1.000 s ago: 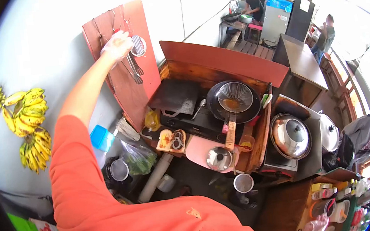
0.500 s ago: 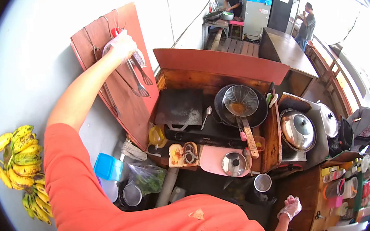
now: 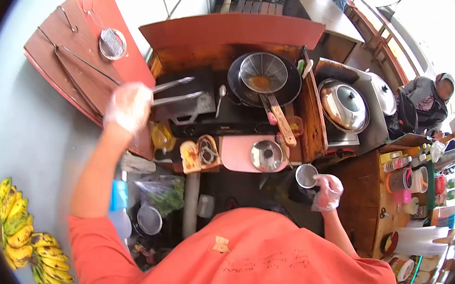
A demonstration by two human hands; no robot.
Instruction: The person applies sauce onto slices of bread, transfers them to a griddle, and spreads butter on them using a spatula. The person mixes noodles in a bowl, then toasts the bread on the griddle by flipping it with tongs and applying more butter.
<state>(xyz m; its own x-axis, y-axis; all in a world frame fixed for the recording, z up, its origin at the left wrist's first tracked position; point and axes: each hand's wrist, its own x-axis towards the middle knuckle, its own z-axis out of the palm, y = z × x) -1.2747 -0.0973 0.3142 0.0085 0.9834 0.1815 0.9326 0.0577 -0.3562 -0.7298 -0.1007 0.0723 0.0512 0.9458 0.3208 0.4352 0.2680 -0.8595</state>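
My left hand (image 3: 130, 106), in a clear plastic glove, grips metal tongs (image 3: 179, 98), whose two arms stand apart over the black griddle plate (image 3: 171, 101). My right hand (image 3: 328, 191), also gloved, is curled beside a small round strainer (image 3: 306, 176); nothing shows in its fingers. Two slices of bread (image 3: 190, 157) lie below the stove, one plain with orange-brown patches, the other with a dark spread and pale rings (image 3: 208, 150). Right of them, a glass lid (image 3: 266, 156) rests on a pink cutting board (image 3: 232, 151).
A skimmer (image 3: 263, 73) sits in a black wok (image 3: 239, 97). Farther right stands a lidded pot (image 3: 344, 103). A hanging board (image 3: 74, 58) holds a grater (image 3: 113, 42). Bananas (image 3: 16, 228) hang at the left. A person (image 3: 426, 101) sits beyond the stall.
My left hand has come down from the hanging board with the tongs, now over the griddle. My right hand has risen toward the strainer. The view has tilted down.
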